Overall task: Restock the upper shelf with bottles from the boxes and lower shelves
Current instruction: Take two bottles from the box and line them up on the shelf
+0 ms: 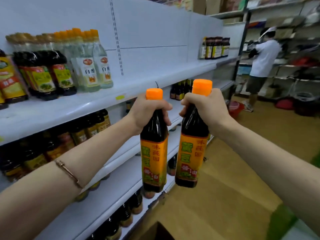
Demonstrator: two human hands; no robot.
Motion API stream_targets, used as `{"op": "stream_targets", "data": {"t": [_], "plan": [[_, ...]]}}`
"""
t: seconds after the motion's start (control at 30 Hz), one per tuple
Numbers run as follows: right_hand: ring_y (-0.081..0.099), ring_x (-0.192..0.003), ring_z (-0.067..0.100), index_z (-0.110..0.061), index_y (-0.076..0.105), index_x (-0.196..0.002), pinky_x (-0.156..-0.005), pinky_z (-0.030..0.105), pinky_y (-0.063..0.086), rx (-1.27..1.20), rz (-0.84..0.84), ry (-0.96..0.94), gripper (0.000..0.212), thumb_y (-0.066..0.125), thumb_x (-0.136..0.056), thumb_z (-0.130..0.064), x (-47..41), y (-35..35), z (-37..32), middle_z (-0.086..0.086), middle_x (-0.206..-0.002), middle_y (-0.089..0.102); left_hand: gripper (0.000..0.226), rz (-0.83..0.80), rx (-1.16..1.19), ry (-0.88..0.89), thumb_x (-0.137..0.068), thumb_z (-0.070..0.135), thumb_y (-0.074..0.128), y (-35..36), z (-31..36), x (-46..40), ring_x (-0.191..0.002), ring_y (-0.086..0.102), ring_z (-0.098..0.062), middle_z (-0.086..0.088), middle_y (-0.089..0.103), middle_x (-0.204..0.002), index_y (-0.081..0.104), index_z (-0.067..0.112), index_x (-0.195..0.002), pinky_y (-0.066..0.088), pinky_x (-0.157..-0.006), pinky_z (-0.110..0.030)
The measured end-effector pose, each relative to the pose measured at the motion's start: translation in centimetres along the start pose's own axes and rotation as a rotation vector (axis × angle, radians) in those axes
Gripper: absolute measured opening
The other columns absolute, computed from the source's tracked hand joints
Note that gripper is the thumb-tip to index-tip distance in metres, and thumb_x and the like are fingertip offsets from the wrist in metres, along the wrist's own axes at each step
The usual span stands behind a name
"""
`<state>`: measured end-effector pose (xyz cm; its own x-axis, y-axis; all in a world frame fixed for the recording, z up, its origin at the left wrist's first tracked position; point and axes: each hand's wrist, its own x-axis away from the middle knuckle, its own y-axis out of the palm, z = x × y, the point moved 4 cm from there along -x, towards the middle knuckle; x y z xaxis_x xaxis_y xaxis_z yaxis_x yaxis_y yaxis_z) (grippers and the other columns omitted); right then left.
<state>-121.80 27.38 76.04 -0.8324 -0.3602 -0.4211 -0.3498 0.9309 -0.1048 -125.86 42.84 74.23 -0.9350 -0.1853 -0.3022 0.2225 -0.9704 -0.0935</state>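
Note:
I hold two dark soy sauce bottles upright by their necks, both with orange caps and orange labels. My left hand point(149, 111) grips the left bottle point(154, 153). My right hand point(206, 108) grips the right bottle point(190, 156), held slightly higher. Both bottles hang in front of the white upper shelf point(138, 84), just below its front edge. That shelf carries dark bottles point(43, 73) and clear vinegar bottles point(93, 66) at the left, a wide bare stretch in the middle, and a small group of dark bottles point(216, 47) at the far right.
Lower shelves point(121, 187) hold several dark bottles. The corner of a cardboard box point(155, 231) shows at the bottom. A person in a white shirt point(263, 58) stands at racks down the aisle, near a red basket point(235, 108) on the wooden floor.

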Motion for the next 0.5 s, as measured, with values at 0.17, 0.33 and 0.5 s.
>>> {"op": "stream_targets", "data": {"t": [0.17, 0.33, 0.5], "plan": [[0.06, -0.062, 0.031, 0.006, 0.059, -0.061, -0.071, 0.046, 0.055, 0.034, 0.008, 0.006, 0.019, 0.064, -0.076, -0.002, -5.6, -2.5, 2.4, 0.006, -0.053, 0.066, 0.021, 0.006, 0.021, 0.019, -0.063, 0.009, 0.064, 1.5, -2.2, -7.1, -0.045, 0.056, -0.029, -0.012, 0.058, -0.047, 0.06, 0.011, -0.042, 0.05, -0.065, -0.037], [0.062, -0.061, 0.033, -0.001, 0.061, -0.053, -0.071, 0.048, 0.056, 0.097, 0.058, -0.022, 0.023, 0.065, -0.076, -0.002, -12.1, -5.9, 3.1, 0.009, -0.055, 0.067, 0.019, -0.005, 0.001, 0.073, -0.06, 0.011, 0.063, 3.2, -1.9, -14.7, -0.047, 0.058, -0.028, -0.009, 0.058, -0.046, 0.06, 0.012, -0.041, 0.051, -0.063, -0.034], [0.061, -0.061, 0.031, -0.001, 0.058, -0.052, -0.068, 0.039, 0.052, 0.088, 0.102, -0.037, 0.025, 0.064, -0.076, -0.001, -17.7, -9.0, 4.3, 0.008, -0.053, 0.066, 0.02, -0.032, 0.028, 0.115, -0.059, 0.01, 0.062, 5.4, -1.4, -21.3, -0.046, 0.059, -0.028, -0.012, 0.058, -0.046, 0.059, 0.011, -0.04, 0.052, -0.063, -0.033]]}}
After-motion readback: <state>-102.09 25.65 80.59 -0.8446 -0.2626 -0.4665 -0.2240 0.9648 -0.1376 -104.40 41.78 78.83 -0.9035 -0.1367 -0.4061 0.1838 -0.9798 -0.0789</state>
